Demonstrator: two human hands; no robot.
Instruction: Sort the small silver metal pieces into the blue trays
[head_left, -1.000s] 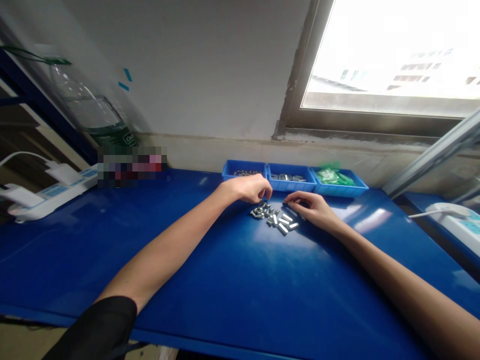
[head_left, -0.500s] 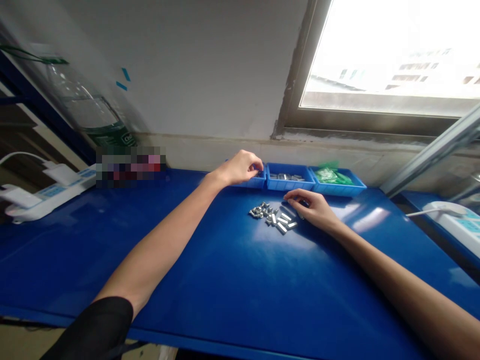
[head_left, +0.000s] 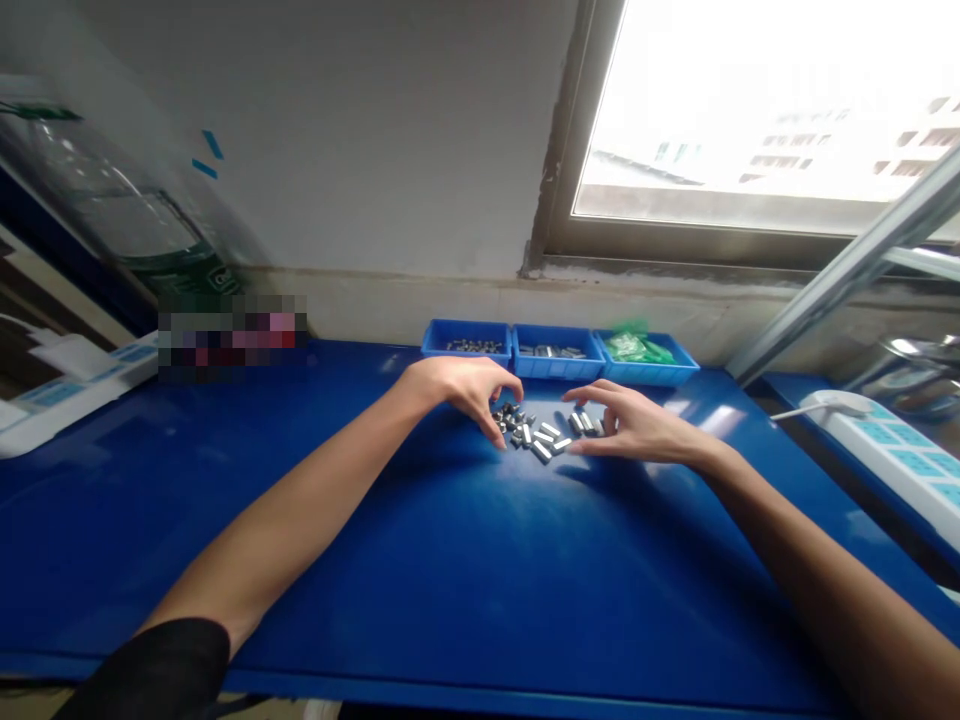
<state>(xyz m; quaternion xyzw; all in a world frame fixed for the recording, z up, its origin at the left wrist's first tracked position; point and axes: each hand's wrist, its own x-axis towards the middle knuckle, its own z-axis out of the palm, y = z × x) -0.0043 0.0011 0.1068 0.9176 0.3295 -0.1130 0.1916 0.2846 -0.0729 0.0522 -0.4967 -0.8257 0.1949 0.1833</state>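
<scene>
A small heap of metal parts (head_left: 540,432), screws and short silver blocks, lies on the blue table (head_left: 450,580). My left hand (head_left: 461,387) rests at the heap's left side, fingers spread and curved over it, holding nothing. On the right side my right hand (head_left: 626,422) is also spread, with the thumb and fingers cupped toward the parts. Both hands frame the heap from either side.
Three blue trays stand along the back wall: one with dark screws (head_left: 466,342), one with silver blocks (head_left: 555,352), one with green bags (head_left: 643,352). A white power strip (head_left: 885,450) lies at the right, another (head_left: 67,385) at the left. A clear bottle (head_left: 142,220) stands back left.
My left hand came back from the left tray to the heap. My right hand opened and shifted to the heap's right side. The camera view shifted slightly.
</scene>
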